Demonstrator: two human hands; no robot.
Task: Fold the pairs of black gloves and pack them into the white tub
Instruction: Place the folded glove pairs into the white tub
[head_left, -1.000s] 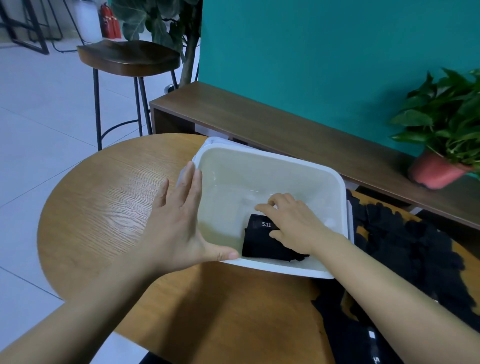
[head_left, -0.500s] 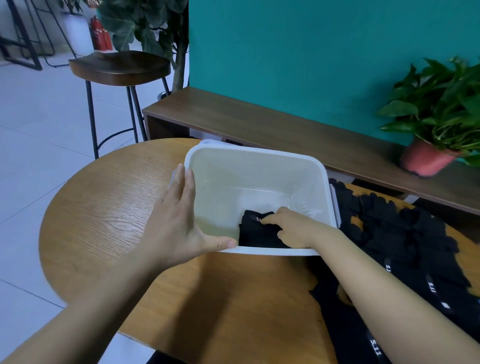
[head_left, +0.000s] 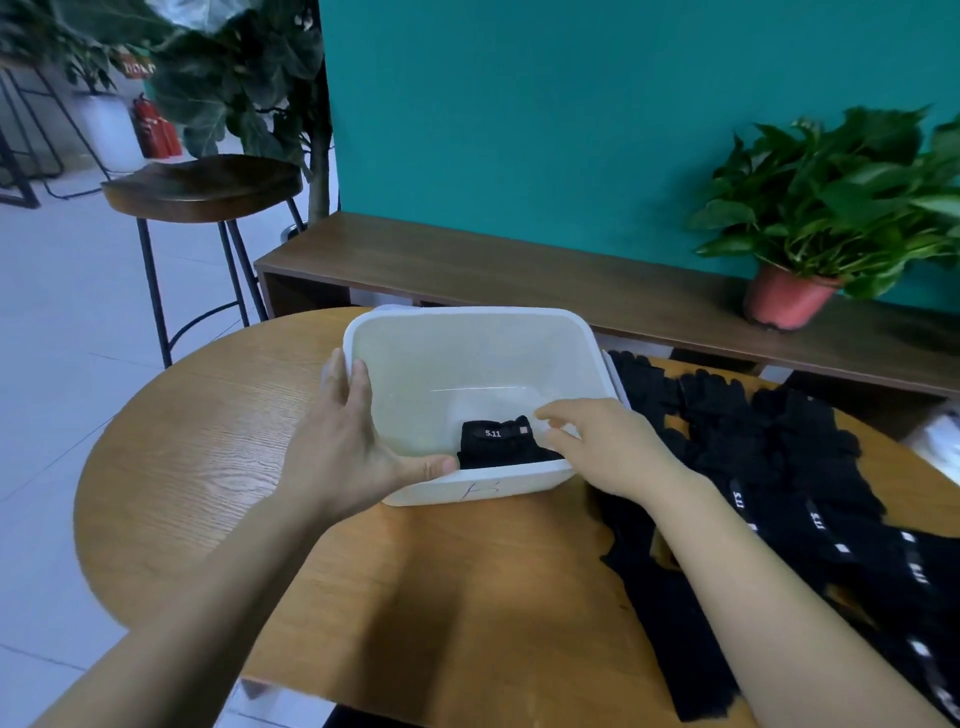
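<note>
I see one folded pair of black gloves (head_left: 506, 448) lying on the floor of the white tub (head_left: 470, 316), close against its near wall and a bit to the right. It has a small white "5.11" on top and a tiny pink tag beside that. My left hand (head_left: 343, 452) is flat on the tub's near left corner, with straight fingers along the left wall and the thumb along the near rim. My right hand (head_left: 608, 447) hangs over the near right corner with loose, spread fingers and has nothing in it. Its fingertips are just beside the folded pair, but I cannot tell if they touch it. The tub sits near the far edge of the round table (head_left: 234, 467). A loose pile of black gloves (head_left: 779, 457) covers the table's right side, from the tub down to the near edge, some with white marks on the cuffs. Behind the table runs a long low bench (head_left: 519, 270), and a green plant (head_left: 841, 197) in a red pot (head_left: 784, 299) stands on its right end. Behind that is a teal wall (head_left: 519, 104). Off to the left I see a stool (head_left: 202, 182), a big leafy plant (head_left: 234, 78) and a pale tiled floor (head_left: 52, 322). The tub is smooth, shiny plastic with round corners. The table is light wood with wavy lines. The bench and the stool seat are dark wood, and the stool has thin black metal legs. The gloves look soft and knitted.
</note>
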